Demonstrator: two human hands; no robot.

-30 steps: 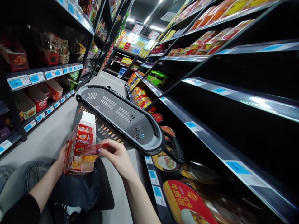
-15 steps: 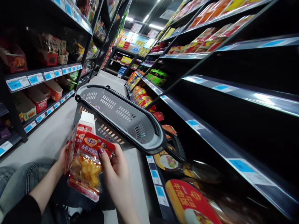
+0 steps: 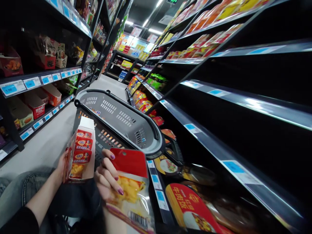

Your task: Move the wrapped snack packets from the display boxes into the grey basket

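Observation:
My left hand [image 3: 61,165] grips an open cardboard display box [image 3: 89,123] by its side; several red-topped snack packets [image 3: 82,143] stand inside it. In my right hand [image 3: 108,177] is a single snack packet [image 3: 131,187], with a red header and a clear lower part showing yellow pieces. Its back, with a barcode, faces me. The packet is apart from the box, to its right. Just beyond both hands stands a grey shopping basket [image 3: 117,110] with a black rim and handle; little of its contents shows.
Shelving with price tags runs along both sides of the aisle. Red snack boxes [image 3: 35,105] sit on the left shelves. On the bottom right shelf lie red-lidded meal packs [image 3: 185,204], close to my right hand. The pale floor [image 3: 46,143] runs ahead past the basket.
My right hand has moved the packet from in front of the box to the right and turned it over. The packets inside the box now show more fully.

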